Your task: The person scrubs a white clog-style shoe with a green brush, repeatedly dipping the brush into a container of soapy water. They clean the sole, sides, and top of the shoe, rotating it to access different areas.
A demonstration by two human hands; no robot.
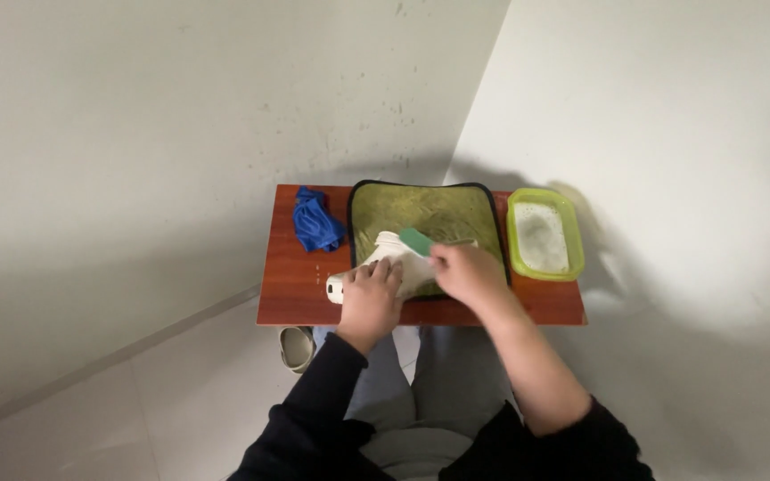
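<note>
Gripped flat under the left hand (369, 289), a white shoe (391, 267) lies on its side; right hand (463, 272) is closed around a green brush (416, 241).

Left palm and fingers press down on the heel end, likely pinning the shoe steady on the green mat (438, 209), which covers the middle of a small red-brown table (282, 285). Brush head rests against the shoe's upper side. Green tub (514, 240) of foamy water sits just right of the mat, within reach; blue cloth (315, 221) lies bunched at left.
</note>
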